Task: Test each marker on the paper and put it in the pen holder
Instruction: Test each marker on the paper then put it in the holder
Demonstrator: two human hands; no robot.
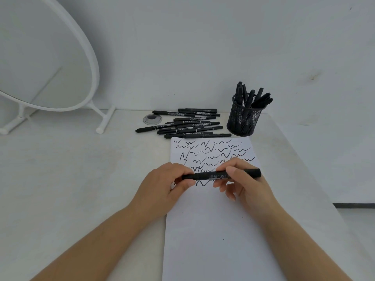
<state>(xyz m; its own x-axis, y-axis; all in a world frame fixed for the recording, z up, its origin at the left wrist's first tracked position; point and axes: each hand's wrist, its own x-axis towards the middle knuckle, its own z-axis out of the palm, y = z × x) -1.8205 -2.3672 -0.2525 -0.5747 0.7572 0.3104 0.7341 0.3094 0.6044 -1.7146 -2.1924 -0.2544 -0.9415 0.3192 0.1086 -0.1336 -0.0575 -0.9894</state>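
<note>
Marker: we saw the marker [221,175] lying left-right across mid-frame, above the paper [213,230].
Hands: our left hand [162,185] pinched its left end; our right hand [243,179] gripped the barrel.
Pen holder: the pen holder [243,118] stood upper right, nearer our right hand.

Looks like a home desk setup: white table [81,169] against a plain wall [203,47], with an oval vanity mirror [46,57].
</note>
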